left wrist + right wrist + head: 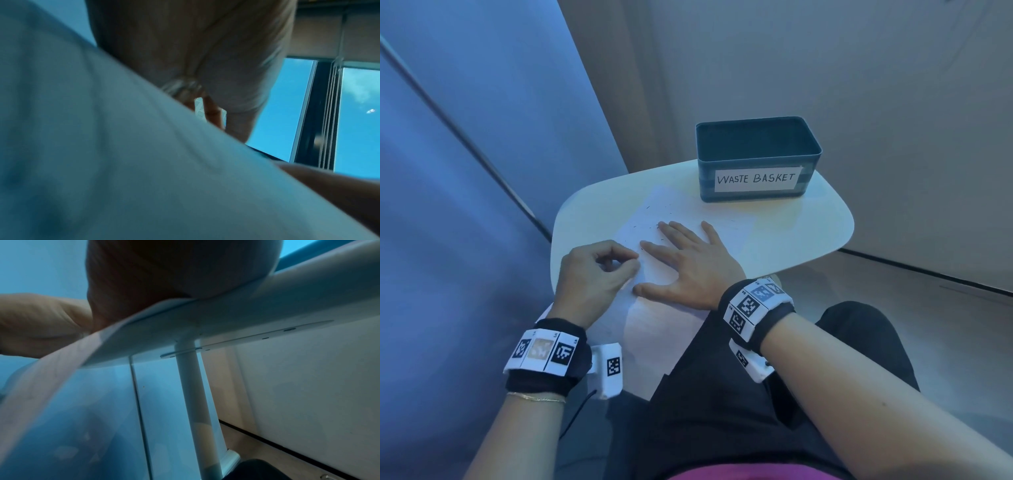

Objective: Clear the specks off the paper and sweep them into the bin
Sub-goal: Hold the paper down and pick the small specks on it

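A white paper sheet (pixel 688 212) lies on the small white table (pixel 808 222), and its near end hangs over the front edge toward my lap. Small dark specks (pixel 654 216) are scattered on its far left part. My right hand (pixel 678 257) lies flat on the paper with fingers spread, fingertips just short of the specks. My left hand (pixel 631 265) has curled fingers and seems to pinch the paper's left edge. A teal bin (pixel 756 161) labelled WASTE BASKET stands behind the paper. In the left wrist view the paper (pixel 102 146) fills the frame below the left hand (pixel 205 48).
The bin sits near the table's far edge, with bare tabletop to its right. A wall (pixel 893 102) rises behind and a blue panel (pixel 465 171) stands to the left. The right wrist view shows the table's underside (pixel 226 318) and its pole leg (pixel 193 386).
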